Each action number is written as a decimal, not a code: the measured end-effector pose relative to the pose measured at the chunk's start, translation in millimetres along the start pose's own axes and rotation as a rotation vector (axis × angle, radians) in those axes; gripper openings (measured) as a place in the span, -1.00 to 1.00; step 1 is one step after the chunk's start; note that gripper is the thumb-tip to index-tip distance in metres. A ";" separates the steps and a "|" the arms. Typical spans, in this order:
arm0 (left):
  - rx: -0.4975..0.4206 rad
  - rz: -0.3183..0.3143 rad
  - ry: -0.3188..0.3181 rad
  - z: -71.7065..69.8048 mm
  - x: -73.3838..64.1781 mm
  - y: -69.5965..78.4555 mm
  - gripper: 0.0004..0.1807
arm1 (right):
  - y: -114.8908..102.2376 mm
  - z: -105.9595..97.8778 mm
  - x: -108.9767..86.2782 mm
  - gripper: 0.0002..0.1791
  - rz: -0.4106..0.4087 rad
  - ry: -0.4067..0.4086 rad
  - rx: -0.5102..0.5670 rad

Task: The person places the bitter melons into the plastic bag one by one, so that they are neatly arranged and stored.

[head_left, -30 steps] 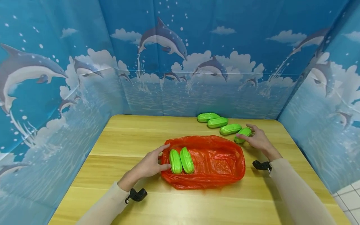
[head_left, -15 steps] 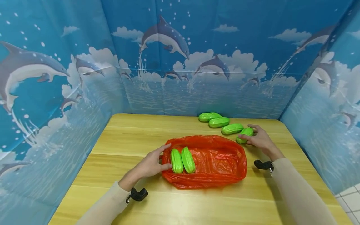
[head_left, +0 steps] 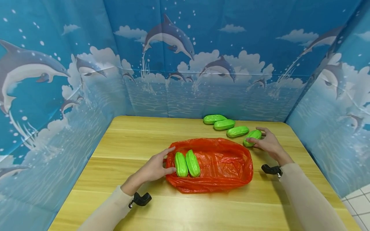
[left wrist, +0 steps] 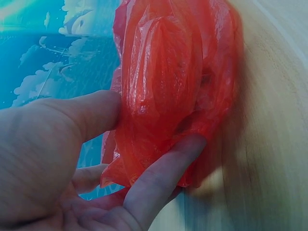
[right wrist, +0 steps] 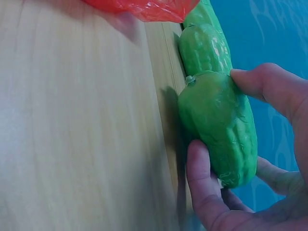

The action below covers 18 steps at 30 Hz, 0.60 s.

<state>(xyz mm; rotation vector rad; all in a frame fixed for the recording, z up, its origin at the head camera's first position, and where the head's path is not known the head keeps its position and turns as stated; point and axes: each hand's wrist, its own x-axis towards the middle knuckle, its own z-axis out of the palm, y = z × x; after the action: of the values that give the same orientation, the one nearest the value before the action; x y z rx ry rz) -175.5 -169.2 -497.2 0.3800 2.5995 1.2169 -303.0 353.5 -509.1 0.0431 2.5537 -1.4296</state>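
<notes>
Two grips: right hand [head_left: 269, 145] pinching a gourd [right wrist: 219, 122], left hand [head_left: 157, 166] the bag [head_left: 212, 186].
Half-spread fingers [right wrist: 199, 166] are risking slips, the gourd looking slick.

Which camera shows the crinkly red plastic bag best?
The head view: the crinkly red plastic bag is nearly all there, open top included. The left wrist view shows one end close up; the right wrist view catches just a small part.

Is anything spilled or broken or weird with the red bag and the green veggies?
Nothing looks spilled or broken. The red bag is just filled unevenly: both green veggies inside it lie at one end, beside the left hand. Its plastic is wrinkly too, but that's normal for a thin bag.
</notes>
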 end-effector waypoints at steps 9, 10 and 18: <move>-0.004 0.003 0.003 -0.2 -1.1 -1.6 0.01 | -5.3 -1.2 -4.2 0.23 -0.002 0.009 0.025; -0.003 0.002 0.003 -0.3 -1.2 -1.8 0.02 | -6.3 -1.4 -4.4 0.23 -0.003 0.011 0.026; -0.003 -0.004 0.002 -0.6 -1.1 -0.9 0.01 | -15.6 -3.6 -8.7 0.22 -0.040 0.049 0.020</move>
<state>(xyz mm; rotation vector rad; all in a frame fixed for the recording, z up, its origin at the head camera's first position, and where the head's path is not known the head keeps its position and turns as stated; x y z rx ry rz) -174.8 -170.6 -497.4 0.3732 2.5986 1.2210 -297.2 348.9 -492.4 0.0311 2.5938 -1.4862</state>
